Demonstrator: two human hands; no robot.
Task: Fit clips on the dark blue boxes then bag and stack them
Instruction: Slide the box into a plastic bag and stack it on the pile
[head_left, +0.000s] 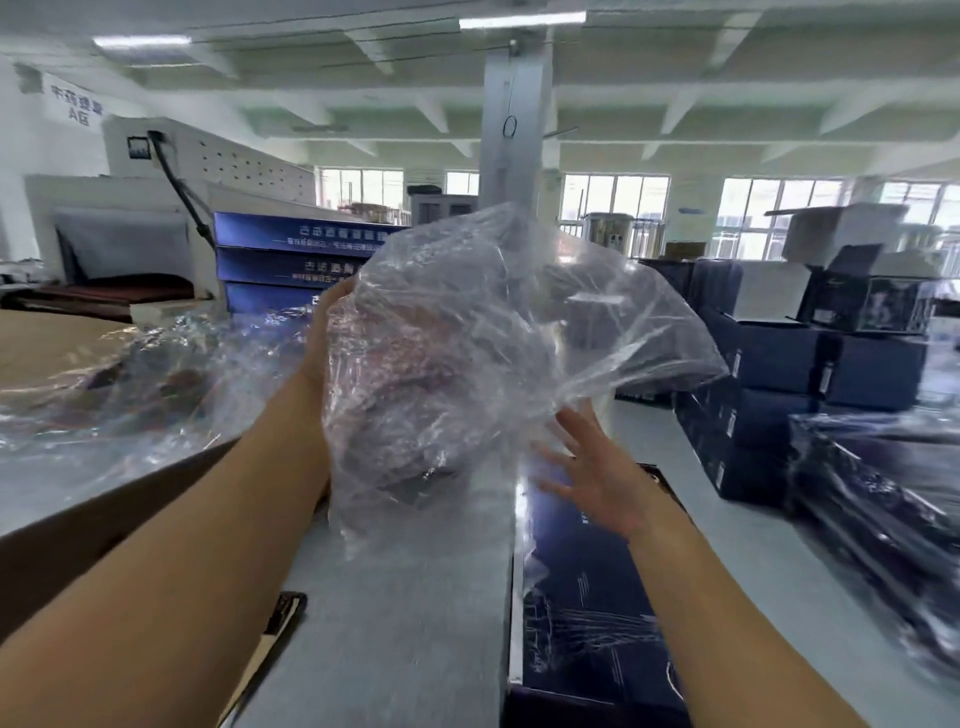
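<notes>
above table (395, 597), bag (467, 332) between fingers (571, 441)

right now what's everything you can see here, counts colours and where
plastic bag: one, clear, held up at centre
dark blue box: one, on the grey table, lower right under the right forearm
blue boxes: three stacked, behind the bag at left
navy cartons: several, stacked at right
wrapped boxes: dark, in film, far right, count unclear
cardboard: brown, left
loose film: clear, over the cardboard
pillar: one, grey, centre back
left hand: grips the bag's left side
right hand: fingers spread, at the bag's lower edge
</notes>
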